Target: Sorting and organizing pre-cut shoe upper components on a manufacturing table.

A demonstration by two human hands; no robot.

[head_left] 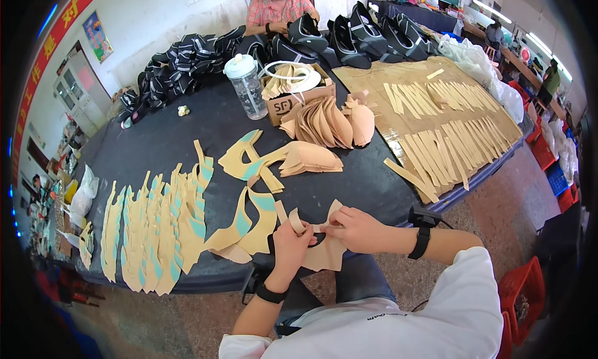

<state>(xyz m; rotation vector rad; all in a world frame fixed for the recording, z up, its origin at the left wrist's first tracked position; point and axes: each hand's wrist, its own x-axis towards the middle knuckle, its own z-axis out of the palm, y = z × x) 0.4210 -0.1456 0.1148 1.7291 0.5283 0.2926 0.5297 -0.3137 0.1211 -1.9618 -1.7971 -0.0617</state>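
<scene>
Left hand point(293, 239) and right hand point(356, 230) pinch a tan piece point(325, 258); pale strips point(470, 138) lie on cardboard point(364, 81).

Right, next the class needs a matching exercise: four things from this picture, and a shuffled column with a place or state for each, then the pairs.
1. Clear bottle
2. Narrow tan strips
3. Black shoes
4. Left hand and right hand

A. Along the far side of the table
B. Holding tan pieces
C. Upright, just left of the cardboard box
D. Spread on the brown board

Pairs: 1-C; 2-D; 3-A; 4-B
</scene>
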